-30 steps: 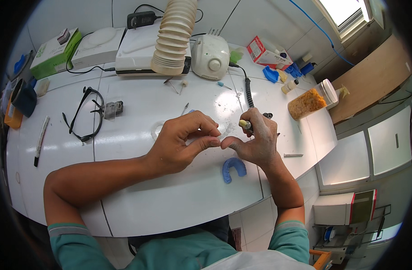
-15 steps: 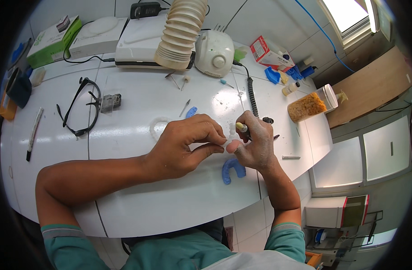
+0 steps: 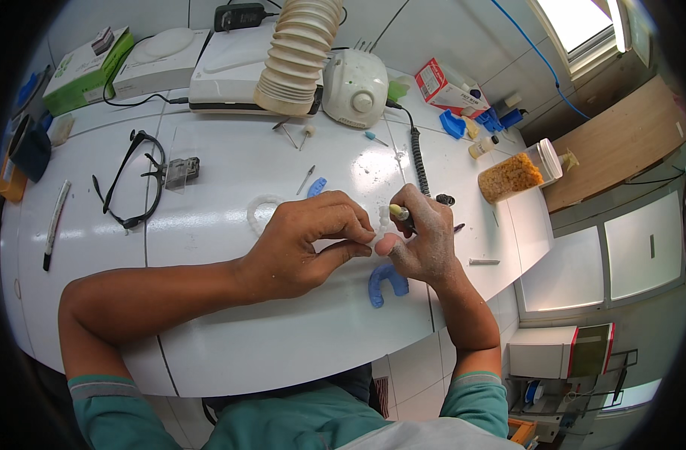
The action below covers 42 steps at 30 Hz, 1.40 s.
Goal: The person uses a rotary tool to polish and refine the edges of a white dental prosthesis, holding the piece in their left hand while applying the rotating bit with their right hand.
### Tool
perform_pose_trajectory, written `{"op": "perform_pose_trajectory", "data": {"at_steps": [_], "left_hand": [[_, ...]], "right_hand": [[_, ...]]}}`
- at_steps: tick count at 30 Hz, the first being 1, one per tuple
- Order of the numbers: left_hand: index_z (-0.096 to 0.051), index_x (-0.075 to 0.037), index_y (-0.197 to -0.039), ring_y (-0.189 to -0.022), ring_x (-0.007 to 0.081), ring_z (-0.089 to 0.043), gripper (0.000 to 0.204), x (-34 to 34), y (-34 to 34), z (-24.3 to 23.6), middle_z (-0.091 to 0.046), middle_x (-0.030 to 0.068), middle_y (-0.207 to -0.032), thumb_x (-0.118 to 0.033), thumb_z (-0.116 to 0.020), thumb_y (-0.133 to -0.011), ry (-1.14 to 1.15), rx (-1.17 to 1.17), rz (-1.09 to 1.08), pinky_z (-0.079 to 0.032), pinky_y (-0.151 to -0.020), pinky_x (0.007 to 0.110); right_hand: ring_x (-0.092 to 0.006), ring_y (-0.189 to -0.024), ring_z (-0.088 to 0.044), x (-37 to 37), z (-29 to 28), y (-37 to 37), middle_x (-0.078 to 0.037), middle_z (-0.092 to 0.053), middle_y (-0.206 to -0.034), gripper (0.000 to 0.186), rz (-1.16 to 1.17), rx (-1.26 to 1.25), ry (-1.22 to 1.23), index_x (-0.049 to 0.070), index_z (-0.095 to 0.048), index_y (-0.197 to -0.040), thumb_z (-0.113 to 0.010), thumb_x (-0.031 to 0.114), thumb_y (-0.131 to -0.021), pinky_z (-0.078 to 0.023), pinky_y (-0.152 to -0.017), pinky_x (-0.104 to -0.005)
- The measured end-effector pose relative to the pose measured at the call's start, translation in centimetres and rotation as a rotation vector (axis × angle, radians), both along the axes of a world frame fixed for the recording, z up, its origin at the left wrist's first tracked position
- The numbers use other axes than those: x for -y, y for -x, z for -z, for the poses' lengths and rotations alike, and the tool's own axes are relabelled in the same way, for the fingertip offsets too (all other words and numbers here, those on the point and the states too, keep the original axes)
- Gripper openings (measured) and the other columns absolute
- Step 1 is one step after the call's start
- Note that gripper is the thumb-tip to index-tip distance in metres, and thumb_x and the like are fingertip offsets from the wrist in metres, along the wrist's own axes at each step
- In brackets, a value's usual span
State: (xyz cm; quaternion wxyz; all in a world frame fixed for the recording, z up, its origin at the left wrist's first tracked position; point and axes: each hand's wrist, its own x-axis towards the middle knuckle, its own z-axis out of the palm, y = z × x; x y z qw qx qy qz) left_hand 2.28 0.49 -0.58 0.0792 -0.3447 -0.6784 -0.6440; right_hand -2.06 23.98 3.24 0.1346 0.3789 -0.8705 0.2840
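Note:
My left hand (image 3: 313, 240) pinches a small whitish, translucent tooth-shaped dental piece (image 3: 383, 218) between thumb and fingertips. Dust-coated, my right hand (image 3: 425, 238) wraps round a rotary handpiece (image 3: 400, 213) whose yellowish tip lies right beside the piece. The right thumb is at the lower end of the piece, close to the left fingertips. Below the hands lies a blue horseshoe-shaped dental mould (image 3: 378, 289). Partly behind my left hand, a white dental arch (image 3: 256, 212) rests on the white table, and a smaller blue piece (image 3: 317, 187) is just beyond.
A ribbed suction hose (image 3: 301, 56) hangs over the far side beside a white motor control unit (image 3: 355, 88). Several burs (image 3: 306, 180) lie around. Black-framed magnifier glasses (image 3: 139, 180) and a marker (image 3: 56, 225) are at left; a jar of orange granules (image 3: 511, 178) is at right.
Both hands keep nearly the same place and grip. The dental piece and handpiece tip have shifted very slightly against each other.

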Motion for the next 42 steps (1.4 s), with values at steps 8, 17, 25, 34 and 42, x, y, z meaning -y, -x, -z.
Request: {"op": "perform_pose_trajectory", "data": {"at_steps": [8,17,25,34,42], "left_hand": [[-0.069,0.0,-0.099,-0.101,0.0177,-0.074,0.014,0.05,0.02,-0.11,-0.069,0.0111,-0.113,0.005,-0.079,-0.09,0.015,-0.006,0.009,-0.066,-0.091,0.03],[-0.069,0.0,-0.098,-0.1,0.0169,-0.074,0.012,0.06,-0.05,-0.11,-0.068,0.0105,-0.111,0.005,-0.078,-0.091,0.001,0.017,0.02,-0.065,-0.092,0.03],[-0.069,0.0,-0.098,-0.102,0.0174,-0.074,0.011,0.04,-0.06,-0.12,-0.068,0.0112,-0.111,0.003,-0.078,-0.092,-0.001,0.025,0.024,-0.066,-0.094,0.03],[-0.07,0.0,-0.099,-0.101,0.0166,-0.074,0.01,-0.19,-0.29,-0.34,-0.069,0.0116,-0.112,0.0,-0.078,-0.093,-0.065,0.065,0.032,-0.067,-0.093,0.03],[-0.069,0.0,-0.098,-0.098,0.0159,-0.073,0.01,-0.25,-0.24,-0.06,-0.069,0.0122,-0.109,-0.002,-0.078,-0.094,-0.079,0.078,0.053,-0.067,-0.091,0.03]], "right_hand": [[-0.0127,-0.05,-0.054,-0.1,-0.05,-0.05,-0.001,-0.054,-0.061,0.07,-0.006,-0.021,-0.019,0.01,-0.058,-0.081,-0.072,0.079,-0.084,-0.042,-0.046,-0.0275],[-0.0134,-0.05,-0.056,0.05,-0.01,-0.07,-0.002,-0.056,-0.063,0.066,-0.034,0.0,0.01,0.009,-0.059,-0.08,-0.074,0.073,-0.087,-0.043,-0.046,-0.0284],[-0.0142,-0.05,-0.058,-0.06,0.0,-0.08,-0.003,-0.057,-0.063,0.064,-0.041,-0.001,-0.009,0.009,-0.059,-0.078,-0.075,0.07,-0.089,-0.044,-0.046,-0.0282],[-0.015,-0.049,-0.058,-0.04,0.17,-0.02,-0.004,-0.057,-0.063,0.062,-0.048,-0.021,-0.003,0.009,-0.059,-0.078,-0.073,0.068,-0.091,-0.043,-0.045,-0.0294],[-0.015,-0.048,-0.056,0.06,0.2,-0.12,-0.003,-0.056,-0.063,0.062,-0.063,-0.034,0.005,0.01,-0.058,-0.077,-0.07,0.068,-0.094,-0.042,-0.044,-0.0296]]}}
